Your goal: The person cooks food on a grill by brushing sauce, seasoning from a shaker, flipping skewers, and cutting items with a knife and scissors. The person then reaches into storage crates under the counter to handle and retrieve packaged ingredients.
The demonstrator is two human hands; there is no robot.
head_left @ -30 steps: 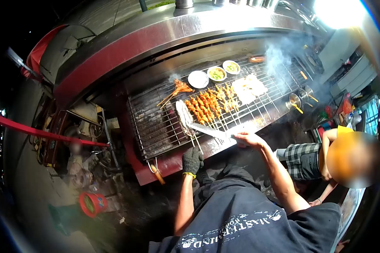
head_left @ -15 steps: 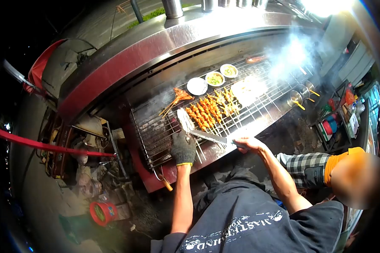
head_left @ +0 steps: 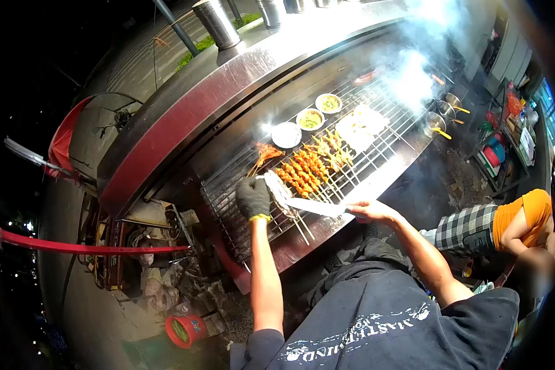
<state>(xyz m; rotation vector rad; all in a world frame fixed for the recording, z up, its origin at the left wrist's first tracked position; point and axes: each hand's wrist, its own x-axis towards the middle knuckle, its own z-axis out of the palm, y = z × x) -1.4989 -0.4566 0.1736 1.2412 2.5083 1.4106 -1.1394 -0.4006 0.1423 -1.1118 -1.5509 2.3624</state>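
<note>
My right hand [head_left: 373, 211] is closed round the handle of a knife [head_left: 317, 206]. The blade points left, its tip against a long whitish piece of food [head_left: 279, 191] on the grill grate [head_left: 228, 213]. My left hand [head_left: 253, 198], in a dark knit glove, is closed at the left edge of that piece; its fingertips are hidden, so what it grips cannot be made out. Right of the piece lie several orange-brown meat skewers [head_left: 302, 172]. An orange piece of chicken on sticks [head_left: 267, 152] lies just beyond the glove.
Bowls of green-topped food [head_left: 310, 119] and a white bowl [head_left: 286, 135] stand along the grate's back. Pale food [head_left: 362, 126] lies right of the skewers, with smoke beyond. Handled pans [head_left: 436, 125] hang at the right end. A person in orange [head_left: 524, 216] is at the right.
My left hand has shifted from the lower end of the whitish piece to its upper left edge. The knife tip stays against the piece. The camera view has tilted slightly.
</note>
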